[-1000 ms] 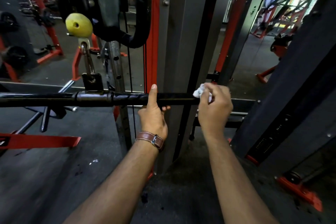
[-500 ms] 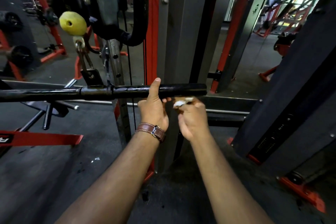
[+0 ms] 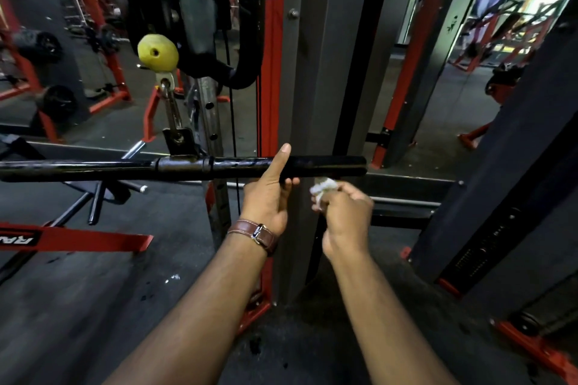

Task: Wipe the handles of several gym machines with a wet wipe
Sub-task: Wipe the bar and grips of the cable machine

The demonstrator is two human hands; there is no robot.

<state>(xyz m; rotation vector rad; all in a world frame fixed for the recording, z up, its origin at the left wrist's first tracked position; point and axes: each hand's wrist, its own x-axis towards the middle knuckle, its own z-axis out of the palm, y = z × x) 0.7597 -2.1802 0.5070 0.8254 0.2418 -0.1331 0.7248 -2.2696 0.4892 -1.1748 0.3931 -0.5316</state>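
Two bare hands work at a black cable-machine bar (image 3: 187, 168) that runs level from the 9 o'clock edge to just past centre. That bar hangs by a metal link (image 3: 171, 109) from a yellow stopper ball (image 3: 158, 51) at 11 o'clock. Its rubber-covered handle end (image 3: 328, 165) lies at centre, in front of the grey weight-stack column (image 3: 312, 72). Left hand (image 3: 269, 197) takes the bar from below, just left of the handle end: its grip is wrapped round the bar, thumb standing straight up across the front and fingertips (image 3: 291, 181) curling under it. A brown leather watch strap (image 3: 255, 234) circles that wrist. Right hand (image 3: 344, 212) sits just below the handle end, toward 4 o'clock of the left hand and close beside it; its grip is closed, pinching a crumpled white wet wipe (image 3: 323, 189) between thumb and fingers. The wipe pokes out at the top of the fist, very near the underside of the handle, though contact cannot be made out. Red frame beams (image 3: 78, 239) lie on the dark floor (image 3: 109, 306) at 8 o'clock, and a dark slanted machine panel (image 3: 516, 181) fills the 3 o'clock side.
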